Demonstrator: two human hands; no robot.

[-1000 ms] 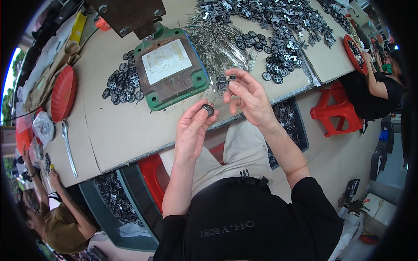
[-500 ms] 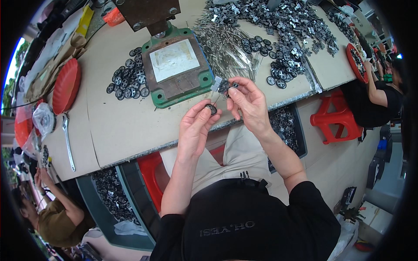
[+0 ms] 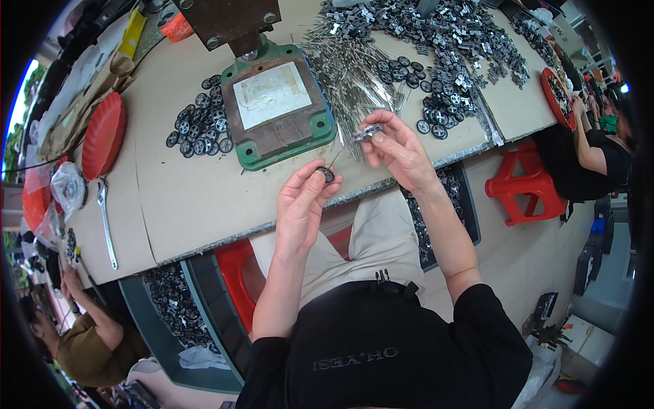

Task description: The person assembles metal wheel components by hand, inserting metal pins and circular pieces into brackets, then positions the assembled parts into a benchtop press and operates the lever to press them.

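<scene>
Between the thumb and fingers of my left hand [image 3: 304, 194] is a small black wheel [image 3: 325, 174], with a thin metal rod [image 3: 334, 159] sticking up from it. My right hand [image 3: 402, 153] pinches a small grey-and-black bracket-like part [image 3: 368, 133], held apart from the rod, up and to its right. Both hands hover over the front edge of the table. Behind them stands a green press base [image 3: 279, 102] with a pale plate [image 3: 272, 94] on top. A heap of thin metal rods [image 3: 354, 82] lies just beyond my right hand.
Black wheels lie in piles left of the press [image 3: 197, 129] and at right [image 3: 446, 109]. Grey-black parts [image 3: 436, 41] cover the far right. A wrench [image 3: 107, 221] and red tray [image 3: 104, 136] lie left. Bins [image 3: 180, 361] stand below; co-workers sit at both sides.
My right hand has moved right, taking the bracket-like part away from the rod and turning it. My left hand has shifted slightly left and down with the wheel.
</scene>
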